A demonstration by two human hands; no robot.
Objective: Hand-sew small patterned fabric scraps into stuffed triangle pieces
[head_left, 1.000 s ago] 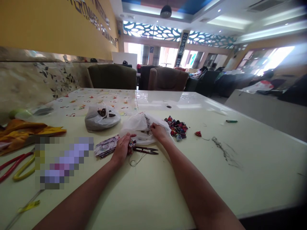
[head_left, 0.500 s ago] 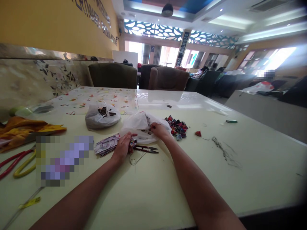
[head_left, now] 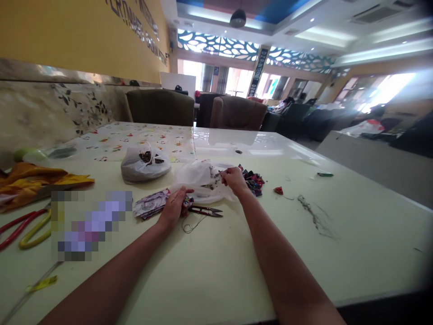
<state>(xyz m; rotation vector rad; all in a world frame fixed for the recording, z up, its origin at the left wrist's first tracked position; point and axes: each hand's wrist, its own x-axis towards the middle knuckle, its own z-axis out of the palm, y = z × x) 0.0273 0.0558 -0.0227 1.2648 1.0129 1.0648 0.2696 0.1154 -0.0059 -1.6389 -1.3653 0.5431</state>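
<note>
My left hand (head_left: 174, 203) is closed around a small patterned fabric piece (head_left: 187, 202), beside a stack of folded printed cloth (head_left: 150, 204). Thread snips (head_left: 207, 211) lie by its fingers, with a loose dark thread (head_left: 189, 228) curling below. Over the right side of a thin white plastic bag (head_left: 192, 174), my right hand (head_left: 234, 179) has its fingers pinched together. What they pinch, if anything, is too small to make out. Small dark and pale bits (head_left: 214, 174) show in the bag's opening. Partly behind the right hand is a pile of colourful folded fabric pieces (head_left: 255, 181).
A second white bag (head_left: 145, 169) with dark contents stands farther back. Red-and-yellow-handled scissors (head_left: 35, 230) and orange cloth (head_left: 40, 180) lie at left. One red fabric piece (head_left: 278, 190), tangled thread (head_left: 314, 216) and a green object (head_left: 325, 174) lie at right.
My right hand has moved a little right and up, out of the bag's opening. The bag's right side has sunk, and more of its contents shows. The left hand stays in place.
</note>
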